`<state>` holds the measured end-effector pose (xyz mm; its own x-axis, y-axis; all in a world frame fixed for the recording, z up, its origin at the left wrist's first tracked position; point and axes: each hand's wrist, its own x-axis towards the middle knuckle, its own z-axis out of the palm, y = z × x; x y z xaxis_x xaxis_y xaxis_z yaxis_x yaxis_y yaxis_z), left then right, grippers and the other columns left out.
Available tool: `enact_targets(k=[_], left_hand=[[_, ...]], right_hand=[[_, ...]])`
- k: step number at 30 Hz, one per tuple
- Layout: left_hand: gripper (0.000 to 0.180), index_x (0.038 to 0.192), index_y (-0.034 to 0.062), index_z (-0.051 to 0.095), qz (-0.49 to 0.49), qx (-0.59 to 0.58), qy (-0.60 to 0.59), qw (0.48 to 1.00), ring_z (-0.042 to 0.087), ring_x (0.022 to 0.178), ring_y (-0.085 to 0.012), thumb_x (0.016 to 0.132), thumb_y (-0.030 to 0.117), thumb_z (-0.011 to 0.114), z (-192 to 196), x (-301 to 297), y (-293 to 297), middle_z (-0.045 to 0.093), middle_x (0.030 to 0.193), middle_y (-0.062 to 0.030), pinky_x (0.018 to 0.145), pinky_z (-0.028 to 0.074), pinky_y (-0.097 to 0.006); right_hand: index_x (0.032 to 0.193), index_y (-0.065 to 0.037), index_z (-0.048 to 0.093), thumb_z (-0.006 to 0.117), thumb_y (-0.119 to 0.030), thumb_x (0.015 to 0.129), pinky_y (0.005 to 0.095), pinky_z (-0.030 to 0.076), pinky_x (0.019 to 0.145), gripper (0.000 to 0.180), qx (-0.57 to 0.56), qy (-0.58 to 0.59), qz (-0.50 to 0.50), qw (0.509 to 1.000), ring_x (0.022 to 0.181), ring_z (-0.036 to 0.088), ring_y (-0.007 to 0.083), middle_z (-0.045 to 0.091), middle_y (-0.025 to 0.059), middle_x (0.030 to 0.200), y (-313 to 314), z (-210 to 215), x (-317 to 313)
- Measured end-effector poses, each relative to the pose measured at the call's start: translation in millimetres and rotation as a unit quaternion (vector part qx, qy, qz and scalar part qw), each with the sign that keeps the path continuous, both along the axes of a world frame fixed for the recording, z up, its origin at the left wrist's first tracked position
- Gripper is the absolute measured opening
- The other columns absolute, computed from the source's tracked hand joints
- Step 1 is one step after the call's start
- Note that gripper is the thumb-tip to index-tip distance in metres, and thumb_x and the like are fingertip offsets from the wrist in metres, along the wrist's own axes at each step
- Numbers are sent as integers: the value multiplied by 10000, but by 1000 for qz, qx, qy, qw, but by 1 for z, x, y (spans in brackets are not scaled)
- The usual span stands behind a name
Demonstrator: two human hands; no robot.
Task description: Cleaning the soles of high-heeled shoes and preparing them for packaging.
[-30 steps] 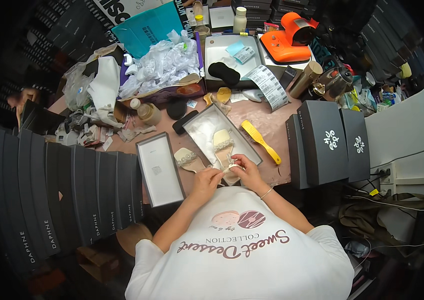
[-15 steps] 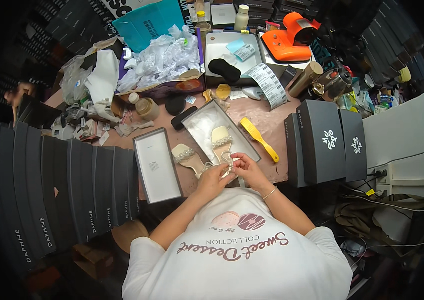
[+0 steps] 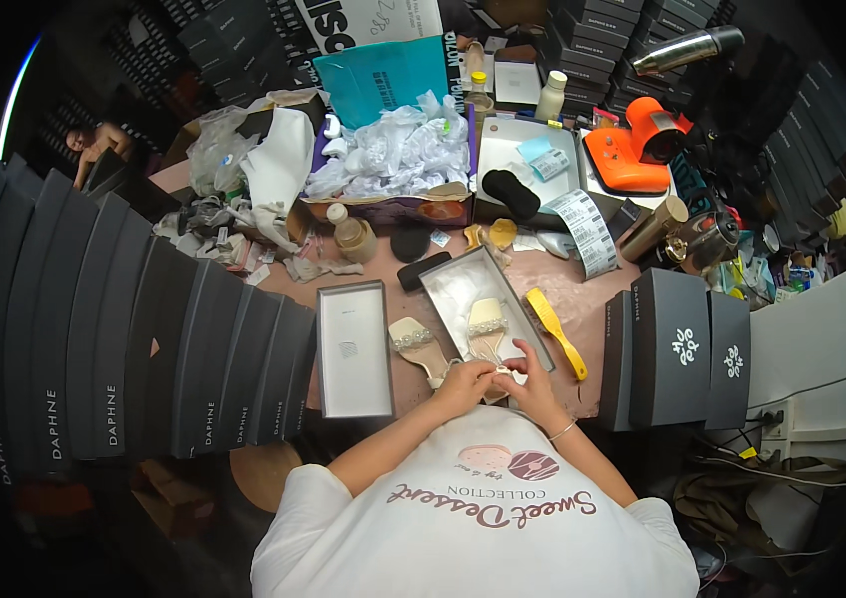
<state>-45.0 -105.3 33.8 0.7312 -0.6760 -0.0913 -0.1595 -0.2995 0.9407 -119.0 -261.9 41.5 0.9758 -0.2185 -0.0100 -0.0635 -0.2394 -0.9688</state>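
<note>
Close to my body, my left hand [image 3: 465, 387] pinches the thin ankle strap of a cream sandal [image 3: 487, 321] with a band of clear beads. My right hand [image 3: 532, 387] grips the same strap at the fingertips, its index finger lifted. Both hands meet over the near end of an open grey shoebox [image 3: 514, 289] lined with white tissue, where this sandal's front part lies. The matching sandal [image 3: 413, 337] rests left of the box, its heel end partly hidden by my left hand. Further left lies the shoebox lid [image 3: 354, 377], inside up.
A yellow brush [image 3: 556, 334] lies right of the box. Stacked dark shoeboxes flank the table, left [image 3: 183, 339] and right [image 3: 677, 344]. Behind stand a carton of crumpled white tissue [image 3: 398, 159], a grey tray with labels [image 3: 503, 154], an orange device [image 3: 627, 159] and a bottle [image 3: 351, 235].
The view has shifted, so the table appears further right and lower. My right index finger has lifted away from the strap, while both hands stay together at it.
</note>
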Motion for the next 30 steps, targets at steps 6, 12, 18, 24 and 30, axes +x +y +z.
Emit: enact_targets(k=[6,12,18,24,30], left_hand=[[155,909,-10,643,-15,32,-79,996,607,683,-323,865,129,591,-1,2,1,619,764,-180,607,461,-372],[139,900,4,671,37,49,-170,984,615,705,-331,858,121,607,13,-2,-3,637,782,-161,629,474,-392],[180,922,-18,670,-36,123,-32,991,608,655,-242,867,146,620,37,-14,16,646,771,-162,629,473,-337],[225,951,-24,660,32,182,206,961,531,527,-60,887,189,624,61,-67,50,639,685,-33,497,437,-230],[214,944,-14,667,102,162,247,950,548,514,-54,903,185,601,55,-126,68,657,704,-38,470,455,-225]], right_hand=[[880,-21,523,752,-154,788,233,453,654,281,27,43,-13,999,697,495,82,525,23,718,-6,-23,-2],[880,-8,571,707,-168,817,257,436,628,219,28,18,-6,999,663,489,103,565,47,715,-14,-22,0],[878,6,581,678,-143,837,266,433,616,183,3,73,58,996,676,507,105,562,64,721,-37,-28,-33],[929,-19,575,610,-144,917,190,416,588,131,192,219,150,945,652,489,46,562,-21,776,-62,-12,-61],[1028,-4,609,616,-107,903,180,406,567,161,276,304,107,906,649,494,40,571,-18,769,-53,-10,-103]])
